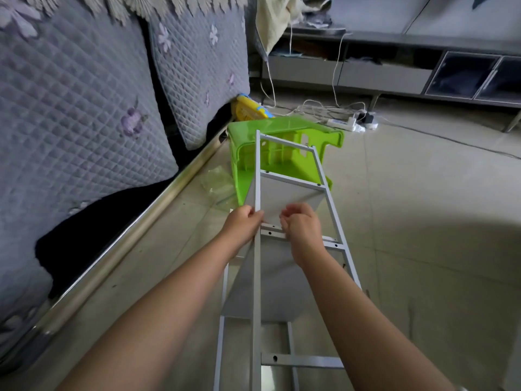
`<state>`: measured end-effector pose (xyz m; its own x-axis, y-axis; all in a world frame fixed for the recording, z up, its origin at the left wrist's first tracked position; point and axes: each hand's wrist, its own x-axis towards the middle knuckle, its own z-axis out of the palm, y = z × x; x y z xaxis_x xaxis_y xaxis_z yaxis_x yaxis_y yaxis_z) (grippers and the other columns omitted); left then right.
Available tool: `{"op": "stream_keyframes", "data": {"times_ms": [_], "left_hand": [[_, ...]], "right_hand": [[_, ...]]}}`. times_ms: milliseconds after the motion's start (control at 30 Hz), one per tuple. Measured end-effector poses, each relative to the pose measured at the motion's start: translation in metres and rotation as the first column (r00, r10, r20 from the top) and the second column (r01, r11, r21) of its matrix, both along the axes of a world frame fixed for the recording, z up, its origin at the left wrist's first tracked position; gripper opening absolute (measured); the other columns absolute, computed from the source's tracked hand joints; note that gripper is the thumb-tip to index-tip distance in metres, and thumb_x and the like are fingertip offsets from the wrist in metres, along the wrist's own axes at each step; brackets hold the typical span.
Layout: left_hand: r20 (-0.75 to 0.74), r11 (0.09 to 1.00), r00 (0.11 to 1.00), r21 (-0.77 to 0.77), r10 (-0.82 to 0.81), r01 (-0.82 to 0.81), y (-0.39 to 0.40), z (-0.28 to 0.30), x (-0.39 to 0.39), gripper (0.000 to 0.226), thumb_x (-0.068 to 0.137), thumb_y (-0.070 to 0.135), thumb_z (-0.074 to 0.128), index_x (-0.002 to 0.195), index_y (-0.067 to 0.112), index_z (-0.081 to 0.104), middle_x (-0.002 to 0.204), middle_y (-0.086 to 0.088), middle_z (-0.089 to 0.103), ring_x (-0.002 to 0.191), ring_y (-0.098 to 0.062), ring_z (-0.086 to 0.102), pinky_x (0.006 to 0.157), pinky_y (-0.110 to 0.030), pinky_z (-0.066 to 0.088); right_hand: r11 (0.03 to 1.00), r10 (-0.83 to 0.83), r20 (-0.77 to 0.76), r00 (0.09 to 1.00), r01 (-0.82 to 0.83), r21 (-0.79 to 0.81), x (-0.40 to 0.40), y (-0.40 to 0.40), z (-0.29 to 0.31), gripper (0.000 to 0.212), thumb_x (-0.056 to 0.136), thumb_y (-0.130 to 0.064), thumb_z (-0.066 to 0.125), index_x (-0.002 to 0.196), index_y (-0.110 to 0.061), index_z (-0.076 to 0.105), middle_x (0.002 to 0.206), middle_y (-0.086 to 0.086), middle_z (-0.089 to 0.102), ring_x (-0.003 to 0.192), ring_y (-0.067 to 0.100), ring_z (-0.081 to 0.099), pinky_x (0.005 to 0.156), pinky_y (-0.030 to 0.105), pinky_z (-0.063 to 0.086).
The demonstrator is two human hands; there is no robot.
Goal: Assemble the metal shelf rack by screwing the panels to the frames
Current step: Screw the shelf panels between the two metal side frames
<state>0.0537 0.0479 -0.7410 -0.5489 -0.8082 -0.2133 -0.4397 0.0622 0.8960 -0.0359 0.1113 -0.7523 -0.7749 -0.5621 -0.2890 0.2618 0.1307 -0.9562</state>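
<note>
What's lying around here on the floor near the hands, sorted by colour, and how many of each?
Grey: 1, the metal rack, held by the left hand and right hand
Green: 1, the plastic stool
Yellow: 1, a toy by the sofa
White: 1, the power strip
Clear: 1, a plastic bag
Total: 5

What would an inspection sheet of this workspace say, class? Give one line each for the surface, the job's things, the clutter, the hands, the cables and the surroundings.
Surface: pale tiled floor.
Job's things: grey metal frame lying along the floor, its far end resting on a green plastic stool; grey panel seated between its rails.
Clutter: clear plastic bag beside the stool; yellow toy behind it.
Hands: left hand grips the frame's left rail; right hand, fingers curled, at the crossbar, its grip hidden.
Cables: white power strip with trailing leads.
Surroundings: quilted sofa left, grey cabinet behind.
</note>
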Motion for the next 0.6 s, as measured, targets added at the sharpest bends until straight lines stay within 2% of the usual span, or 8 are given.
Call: {"op": "stream_keyframes", "data": {"times_ms": [67, 133, 233, 300, 367, 400, 467, 600], "left_hand": [[0.040, 0.998, 0.999, -0.057, 0.008, -0.006, 0.001, 0.000, -0.003, 0.033, 0.091, 0.024, 0.049, 0.093, -0.007, 0.060, 0.097, -0.024, 0.065, 0.077, -0.025, 0.053, 0.070, -0.032, 0.039], [0.063, 0.996, 0.998, -0.088, 0.018, -0.012, 0.002, -0.001, -0.005, 0.029, 0.094, 0.019, 0.045, 0.093, -0.005, 0.060, 0.099, -0.023, 0.064, 0.079, -0.023, 0.051, 0.069, -0.029, 0.035], [0.105, 0.991, 0.993, -0.127, 0.049, -0.035, 0.004, -0.001, -0.008, 0.022, 0.096, 0.019, 0.042, 0.091, 0.002, 0.055, 0.091, -0.016, 0.056, 0.083, -0.023, 0.049, 0.068, -0.027, 0.031], [0.136, 0.990, 0.989, -0.136, 0.062, -0.044, 0.005, -0.003, -0.010, 0.019, 0.097, 0.018, 0.040, 0.086, 0.005, 0.049, 0.087, -0.013, 0.051, 0.084, -0.025, 0.047, 0.068, -0.028, 0.030], [0.148, 0.988, 0.985, -0.139, 0.092, -0.072, 0.006, -0.003, -0.014, 0.019, 0.098, 0.017, 0.038, 0.089, 0.005, 0.049, 0.095, -0.016, 0.055, 0.094, -0.030, 0.052, 0.071, -0.030, 0.032], [0.140, 0.987, 0.982, -0.117, 0.126, -0.110, 0.006, -0.003, -0.017, 0.020, 0.098, 0.016, 0.036, 0.096, 0.003, 0.051, 0.104, -0.017, 0.058, 0.100, -0.031, 0.053, 0.073, -0.029, 0.034], [0.111, 0.980, 0.973, -0.024, 0.201, -0.200, 0.010, -0.002, -0.024, 0.027, 0.099, 0.015, 0.033, 0.114, -0.002, 0.048, 0.115, -0.016, 0.060, 0.095, -0.028, 0.053, 0.068, -0.026, 0.034], [0.070, 0.966, 0.969, 0.088, 0.236, -0.241, 0.017, 0.004, -0.034, 0.028, 0.099, 0.009, 0.030, 0.123, -0.002, 0.041, 0.078, -0.006, 0.060, 0.059, -0.008, 0.045, 0.043, -0.011, 0.033]], "right_hand": [[0.998, 0.016, -0.033, 0.999, -0.018, -0.060, -0.005, 0.007, 0.005, 0.038, 0.077, 0.016, 0.033, 0.070, -0.015, 0.053, 0.078, 0.006, 0.058, 0.089, 0.025, 0.056, 0.082, 0.034, 0.046], [0.999, 0.046, -0.297, 0.954, -0.036, 0.039, -0.019, 0.016, 0.015, 0.033, 0.078, 0.012, 0.036, 0.077, -0.010, 0.060, 0.085, 0.008, 0.061, 0.088, 0.024, 0.055, 0.075, 0.027, 0.044], [0.900, 0.322, -0.648, 0.691, -0.011, 0.436, -0.061, 0.030, 0.030, 0.032, 0.084, -0.001, 0.046, 0.112, -0.005, 0.061, 0.116, 0.013, 0.059, 0.109, 0.027, 0.053, 0.082, 0.025, 0.038], [0.710, 0.575, -0.508, 0.642, -0.084, 0.699, -0.091, 0.037, 0.037, 0.042, 0.091, -0.014, 0.047, 0.132, -0.012, 0.046, 0.134, 0.016, 0.047, 0.122, 0.029, 0.045, 0.094, 0.028, 0.037], [0.543, 0.648, -0.156, 0.745, -0.310, 0.780, -0.098, 0.043, 0.035, 0.049, 0.097, -0.029, 0.041, 0.144, -0.023, 0.027, 0.142, 0.013, 0.036, 0.124, 0.031, 0.041, 0.091, 0.036, 0.039], [0.533, 0.637, -0.070, 0.768, -0.372, 0.760, -0.098, 0.044, 0.027, 0.050, 0.098, -0.031, 0.039, 0.145, -0.025, 0.023, 0.142, 0.013, 0.036, 0.119, 0.031, 0.044, 0.085, 0.035, 0.040], [0.618, 0.591, -0.154, 0.792, -0.322, 0.717, -0.094, 0.044, 0.006, 0.046, 0.097, -0.018, 0.040, 0.142, -0.021, 0.032, 0.128, 0.019, 0.048, 0.095, 0.029, 0.054, 0.069, 0.028, 0.042], [0.793, 0.402, -0.317, 0.859, -0.153, 0.589, -0.088, 0.049, -0.017, 0.038, 0.089, 0.000, 0.032, 0.114, -0.014, 0.058, 0.095, 0.011, 0.054, 0.080, 0.029, 0.059, 0.057, 0.025, 0.042]]}}
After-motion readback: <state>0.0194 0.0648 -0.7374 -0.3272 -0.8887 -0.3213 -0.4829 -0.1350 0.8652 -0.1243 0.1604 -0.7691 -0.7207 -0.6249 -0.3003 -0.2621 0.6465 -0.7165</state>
